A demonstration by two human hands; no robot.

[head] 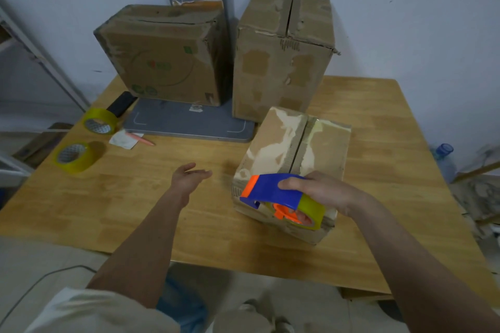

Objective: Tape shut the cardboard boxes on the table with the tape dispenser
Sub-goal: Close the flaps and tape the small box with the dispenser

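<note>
Blue tape dispenser sits gripped under right hand fingers; left hand open.

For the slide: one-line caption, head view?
Right hand holds blue-and-orange tape dispenser against small brown cardboard box; open left hand hovers beside it.

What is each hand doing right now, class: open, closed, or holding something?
Left hand: open, fingers relaxed, holding nothing, above the table.
Right hand: closed round the tape dispenser, at the near edge of the small cardboard box.
</note>
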